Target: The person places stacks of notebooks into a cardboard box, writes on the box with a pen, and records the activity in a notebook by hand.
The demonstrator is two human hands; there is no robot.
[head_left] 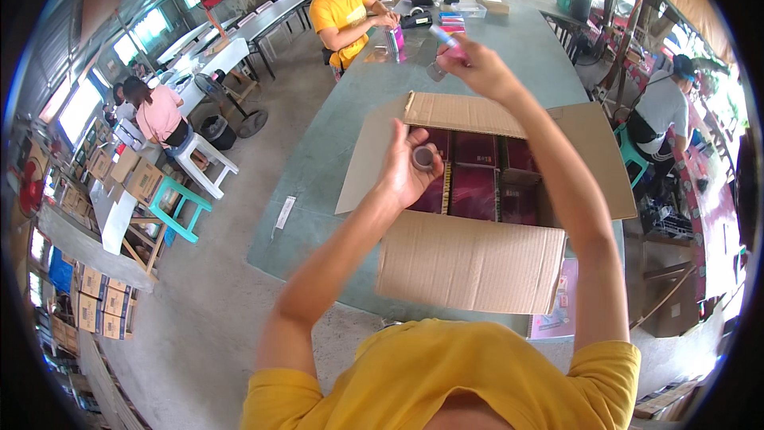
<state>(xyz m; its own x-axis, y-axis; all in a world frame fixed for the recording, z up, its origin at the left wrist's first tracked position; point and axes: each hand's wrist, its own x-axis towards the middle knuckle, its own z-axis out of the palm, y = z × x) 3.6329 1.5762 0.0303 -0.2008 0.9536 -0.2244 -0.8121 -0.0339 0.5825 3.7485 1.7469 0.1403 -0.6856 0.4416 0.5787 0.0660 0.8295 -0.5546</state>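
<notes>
An open cardboard carton (469, 259) stands on the table with its flaps spread outward. Inside it lie several dark maroon packs (474, 191) in rows. Above the carton's left side, my left hand (404, 171) is closed round a small round grey-brown thing (423, 158) with a paler rim, perhaps a tape roll. My right hand (483, 72) reaches over the far flap, closed on a slim light-blue and white stick (440, 35), pen-like and blurred. Just left of that hand is a small greyish, see-through thing (436, 71); whether I hold it is unclear.
The green-grey table (318, 183) carries a white strip (283, 213) at left and a pink printed sheet (557, 306) under the near flap. Across it, a person in yellow (341, 24) handles a purple pack (395, 40). Two teal stools (179, 207) and a fan (231, 103) stand around.
</notes>
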